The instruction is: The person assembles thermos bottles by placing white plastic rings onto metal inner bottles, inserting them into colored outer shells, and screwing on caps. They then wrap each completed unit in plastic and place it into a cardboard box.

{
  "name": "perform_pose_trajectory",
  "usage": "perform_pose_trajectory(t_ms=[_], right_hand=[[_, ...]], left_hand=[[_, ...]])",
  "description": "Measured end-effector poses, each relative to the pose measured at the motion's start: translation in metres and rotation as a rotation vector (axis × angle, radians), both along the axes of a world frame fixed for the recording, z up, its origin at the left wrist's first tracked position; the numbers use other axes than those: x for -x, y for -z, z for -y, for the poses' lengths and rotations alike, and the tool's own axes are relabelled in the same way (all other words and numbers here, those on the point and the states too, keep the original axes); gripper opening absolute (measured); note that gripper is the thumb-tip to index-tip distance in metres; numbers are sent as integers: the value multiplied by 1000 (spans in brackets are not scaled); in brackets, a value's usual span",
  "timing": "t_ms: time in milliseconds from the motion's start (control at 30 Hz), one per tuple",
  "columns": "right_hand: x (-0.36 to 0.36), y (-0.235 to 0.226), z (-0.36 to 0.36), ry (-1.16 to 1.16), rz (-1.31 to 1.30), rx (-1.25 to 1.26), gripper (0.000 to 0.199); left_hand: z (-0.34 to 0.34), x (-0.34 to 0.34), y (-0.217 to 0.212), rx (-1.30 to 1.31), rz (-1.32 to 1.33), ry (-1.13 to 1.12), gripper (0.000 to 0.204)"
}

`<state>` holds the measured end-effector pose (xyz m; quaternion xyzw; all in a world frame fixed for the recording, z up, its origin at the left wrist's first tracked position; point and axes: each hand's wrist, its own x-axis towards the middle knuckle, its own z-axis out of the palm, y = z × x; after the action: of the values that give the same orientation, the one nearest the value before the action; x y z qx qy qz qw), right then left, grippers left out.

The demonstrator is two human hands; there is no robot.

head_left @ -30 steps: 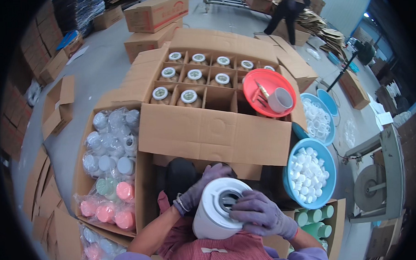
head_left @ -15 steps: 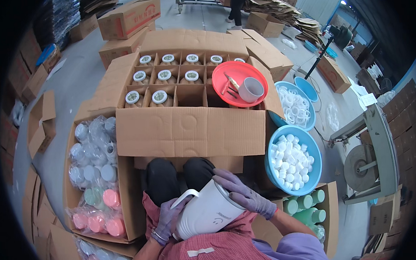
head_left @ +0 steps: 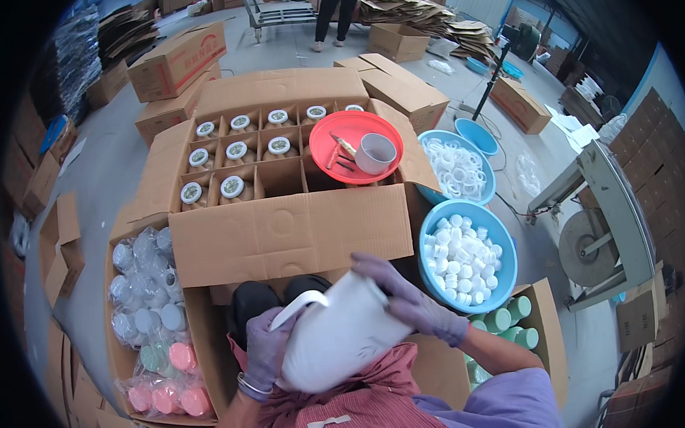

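A white jug (head_left: pixel 343 338) with a loop handle lies tilted over my lap, its upper end to the upper right and slightly blurred. My left hand (head_left: pixel 266 351), in a thin purple glove, is closed at the handle side of the jug. My gloved right hand (head_left: pixel 417 302) curls over the upper end, fingers around its edge. Ahead stands a divided carton (head_left: pixel 290 235) of jars with white-rimmed lids (head_left: pixel 231 187). On its right corner rests a red round tray (head_left: pixel 332 127) with a grey cup (head_left: pixel 376 153) and small slim tools (head_left: pixel 344 144).
At right are a blue basin (head_left: pixel 512 257) of white caps and another blue basin (head_left: pixel 492 180) of white rings. A carton (head_left: pixel 546 312) holds green bottles. The left carton (head_left: pixel 203 332) has bagged clear and pink cups. A person (head_left: pixel 338 14) stands far behind, near a cart (head_left: pixel 283 18).
The view has shifted, so the cartons and tray appear further left. The jug has turned slightly and blurs with motion; both hands stay on it.
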<state>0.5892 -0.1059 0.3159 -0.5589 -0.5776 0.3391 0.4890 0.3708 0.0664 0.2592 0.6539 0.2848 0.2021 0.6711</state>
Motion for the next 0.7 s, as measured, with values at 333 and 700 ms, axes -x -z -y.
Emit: perform_pose_trajectory(t_ms=[333,700], right_hand=[[-8,68,-45,-206,475,-157,52],[66,3,-63,-684,518,-371,70]], left_hand=[[17,54,48,-116,-53,25,57],[-41,74,-7,-53,-242,816,100]])
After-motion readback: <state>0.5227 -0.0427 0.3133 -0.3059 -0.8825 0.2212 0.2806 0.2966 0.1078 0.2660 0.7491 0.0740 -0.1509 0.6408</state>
